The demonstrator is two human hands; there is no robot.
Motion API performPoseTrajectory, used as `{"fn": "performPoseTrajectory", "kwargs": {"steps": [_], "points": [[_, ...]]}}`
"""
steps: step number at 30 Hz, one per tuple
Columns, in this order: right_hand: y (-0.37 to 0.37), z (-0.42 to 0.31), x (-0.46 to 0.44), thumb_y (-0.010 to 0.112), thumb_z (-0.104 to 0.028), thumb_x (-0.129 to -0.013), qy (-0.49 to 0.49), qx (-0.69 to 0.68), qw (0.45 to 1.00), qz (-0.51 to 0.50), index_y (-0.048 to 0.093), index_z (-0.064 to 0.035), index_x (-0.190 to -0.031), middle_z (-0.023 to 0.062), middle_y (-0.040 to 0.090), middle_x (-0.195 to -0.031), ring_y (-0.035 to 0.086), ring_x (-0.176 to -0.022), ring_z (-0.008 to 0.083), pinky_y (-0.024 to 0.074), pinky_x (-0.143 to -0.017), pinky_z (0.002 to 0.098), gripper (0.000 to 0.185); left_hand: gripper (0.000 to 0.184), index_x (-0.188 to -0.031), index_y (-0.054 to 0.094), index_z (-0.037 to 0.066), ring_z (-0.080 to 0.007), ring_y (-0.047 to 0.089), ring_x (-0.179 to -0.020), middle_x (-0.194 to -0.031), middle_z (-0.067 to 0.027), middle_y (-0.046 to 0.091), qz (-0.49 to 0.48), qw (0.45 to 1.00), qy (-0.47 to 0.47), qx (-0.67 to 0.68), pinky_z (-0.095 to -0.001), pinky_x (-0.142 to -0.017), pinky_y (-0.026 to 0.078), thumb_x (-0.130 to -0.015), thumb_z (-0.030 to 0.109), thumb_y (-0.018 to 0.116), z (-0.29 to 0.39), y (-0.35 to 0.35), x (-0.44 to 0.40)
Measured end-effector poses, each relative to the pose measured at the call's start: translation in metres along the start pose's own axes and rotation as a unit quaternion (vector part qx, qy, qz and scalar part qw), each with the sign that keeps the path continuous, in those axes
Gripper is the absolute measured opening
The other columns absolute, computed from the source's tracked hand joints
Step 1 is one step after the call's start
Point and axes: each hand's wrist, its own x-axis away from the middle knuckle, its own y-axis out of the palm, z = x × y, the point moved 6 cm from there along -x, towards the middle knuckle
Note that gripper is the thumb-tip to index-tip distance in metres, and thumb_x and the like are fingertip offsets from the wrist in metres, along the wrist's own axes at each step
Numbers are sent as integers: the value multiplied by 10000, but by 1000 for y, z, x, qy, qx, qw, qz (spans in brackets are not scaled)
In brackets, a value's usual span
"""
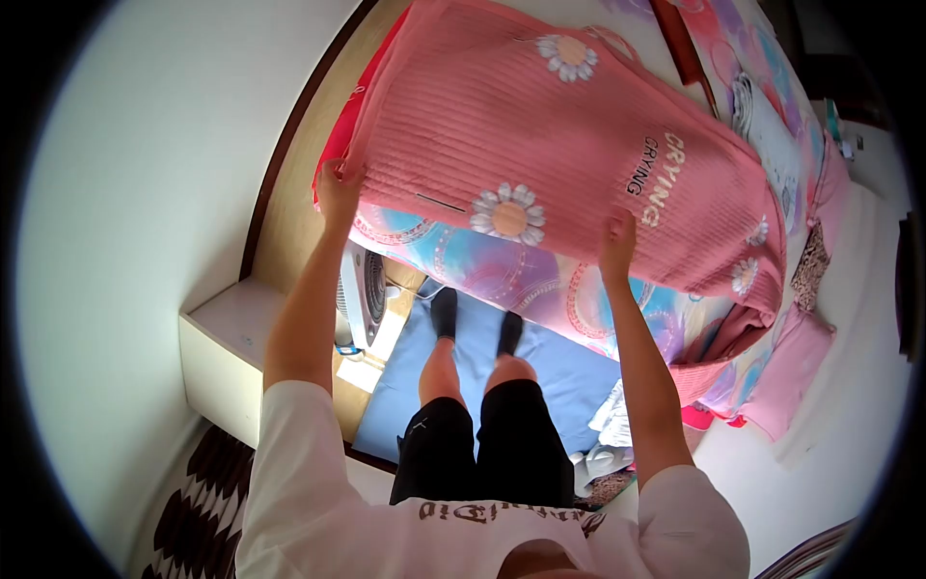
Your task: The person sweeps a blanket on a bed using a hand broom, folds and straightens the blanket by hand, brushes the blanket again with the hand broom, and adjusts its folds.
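Observation:
A pink quilted garment [463, 135] with white daisies and the word CRYING lies spread over the bed, its near edge lifted by both hands. At its near left corner, my left hand [340, 188] is closed on the edge, thumb on top. Further right, the fingers of my right hand [618, 243] pinch the same near edge below the lettering. The fabric between the hands is fairly flat, with a short dark slit near the left daisy. On the right, part of it is bunched and hangs over the bed's side. Under it shows a colourful patterned bedsheet [502, 275].
A blue mat [463, 357] lies on the floor under my feet. An electric fan or heater [367, 294] stands left of it, beside a white cabinet [222, 347]. Folded clothes [767, 130] and a pink pillow [786, 376] are on the bed. A white wall rises at left.

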Motion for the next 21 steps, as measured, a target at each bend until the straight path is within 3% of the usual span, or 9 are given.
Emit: {"fn": "performPoseTrajectory", "kwargs": {"steps": [1,3,6,10,12,14,17,20,21], "points": [[16,-5,-1,598,-101,-942,4,-4,999,-31,558,-7,-1200,152,579,-1111,617,-1011,268,541,-761,352,277,376,-1014,661,26,-318,629,-880,-940,-149,668,-36,996,-26,78,-444,-783,495,-745,235,818,10,-7,9],[46,-22,-13,600,-99,-941,-5,2,997,-75,568,-10,-1192,149,599,-1089,617,-1022,267,538,-761,348,269,346,-1057,638,35,-337,604,-900,-924,-141,650,-12,994,100,43,-450,-806,483,-777,185,775,6,-3,24],[96,-78,-32,599,-79,-932,-148,40,982,-106,585,-10,-1158,160,620,-1095,627,-997,280,532,-762,365,237,271,-1027,623,31,-361,579,-943,-951,-148,644,19,988,145,57,-459,-824,473,-805,142,731,20,-17,41],[185,-155,-84,682,-192,-893,-246,91,955,-141,597,-12,-1157,182,646,-1079,639,-988,347,521,-816,425,330,190,-963,599,30,-376,569,-961,-961,-148,625,0,986,125,115,-462,-828,475,-806,94,683,16,-18,53],[246,-189,-114,730,-281,-869,-195,16,956,-219,587,27,-1171,227,654,-1059,625,-1034,386,515,-859,435,454,199,-975,597,34,-374,570,-964,-965,-147,625,-26,983,148,106,-463,-832,477,-803,89,681,21,-27,61],[299,-234,-136,747,-390,-844,-244,3,953,-178,575,72,-1178,275,648,-1077,620,-1052,408,505,-895,462,596,215,-1006,599,33,-367,575,-1002,-1012,-145,628,-75,976,186,81,-454,-863,490,-808,72,673,28,-27,62],[368,-264,-169,731,-540,-808,-209,82,954,-198,575,88,-1204,314,630,-1148,606,-1121,416,495,-940,470,758,224,-1025,604,26,-362,577,-1035,-1038,-146,621,-73,972,216,56,-439,-891,499,-817,69,673,31,-29,69],[414,-269,-177,681,-550,-816,-129,211,934,-259,587,74,-1227,328,628,-1171,604,-1155,418,490,-969,465,754,224,-1044,605,18,-357,575,-1065,-1069,-149,617,-59,973,212,68,-427,-913,499,-833,64,663,30,-32,69],[423,-262,-175,682,-506,-827,-159,242,913,-287,615,75,-1117,279,666,-989,646,-884,349,529,-774,437,652,224,-1044,605,18,-357,575,-1065,-1069,-149,617,-62,975,204,67,-427,-913,499,-833,64,663,27,-32,73]]}}
